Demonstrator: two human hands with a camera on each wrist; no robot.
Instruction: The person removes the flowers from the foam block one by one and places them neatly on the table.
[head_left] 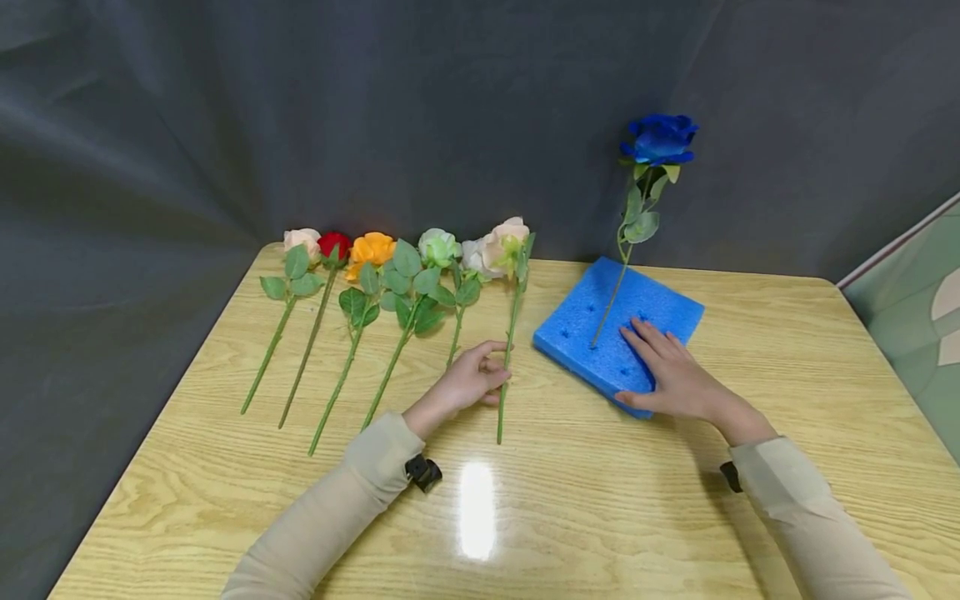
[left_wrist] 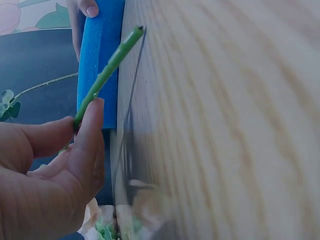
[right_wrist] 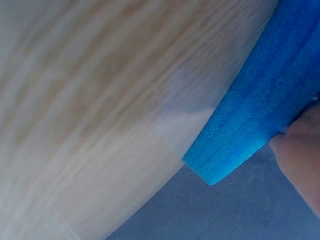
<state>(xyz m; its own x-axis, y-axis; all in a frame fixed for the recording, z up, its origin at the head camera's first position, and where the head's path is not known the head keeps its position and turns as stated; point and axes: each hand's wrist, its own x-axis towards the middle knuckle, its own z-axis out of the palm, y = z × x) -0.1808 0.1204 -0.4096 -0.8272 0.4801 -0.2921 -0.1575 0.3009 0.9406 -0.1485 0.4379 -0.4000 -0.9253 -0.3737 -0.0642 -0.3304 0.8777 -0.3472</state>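
Note:
My left hand [head_left: 472,377] pinches the green stem of a pale peach rose [head_left: 504,246] between thumb and fingers. In the left wrist view, the cut end of that stem [left_wrist: 117,57] points up past the fingertips, close to the tabletop. My right hand [head_left: 675,375] rests with fingers spread on the near right part of a blue foam block [head_left: 570,312]. A blue rose [head_left: 660,140] stands in the block, its stem tilted a little to the right. Several small holes show in the foam's top.
Left of the held rose lie a white rose [head_left: 474,257], a pale green rose [head_left: 438,247], an orange rose [head_left: 371,252], a red rose [head_left: 333,245] and a pale pink rose [head_left: 302,242]. They lie on a wooden table [head_left: 600,517] before a dark cloth [head_left: 450,100].

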